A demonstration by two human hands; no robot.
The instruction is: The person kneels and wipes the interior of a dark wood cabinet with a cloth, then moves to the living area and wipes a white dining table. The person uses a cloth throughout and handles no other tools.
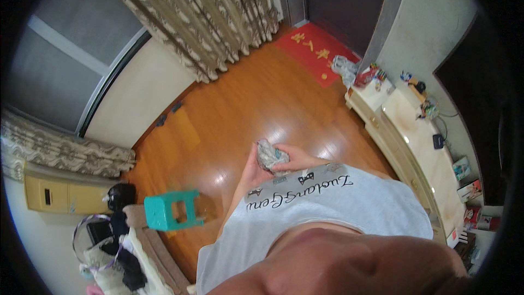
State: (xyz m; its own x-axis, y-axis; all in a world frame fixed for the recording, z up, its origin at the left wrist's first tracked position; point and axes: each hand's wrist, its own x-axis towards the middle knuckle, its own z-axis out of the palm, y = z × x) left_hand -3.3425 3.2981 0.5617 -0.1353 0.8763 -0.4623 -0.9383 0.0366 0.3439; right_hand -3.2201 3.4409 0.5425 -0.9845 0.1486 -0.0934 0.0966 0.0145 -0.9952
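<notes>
Before my body, in the middle of the view, both hands hold a crumpled, greyish, translucent plastic bundle (268, 156). My left hand (254, 170) cups it from the left side and below. From the right, my right hand (291, 157) grips it with the fingers on its near and far edges. A small blue-green patch shows on the bundle beside the right fingers. What is inside the bundle cannot be made out.
A teal plastic stool (168, 211) stands at the lower left, near a sofa piled with clothes. A long cabinet (425, 139) bearing small items curves along the right. Ahead lie a red doormat (315, 51), a plastic bag (345, 69) and patterned curtains (204, 16).
</notes>
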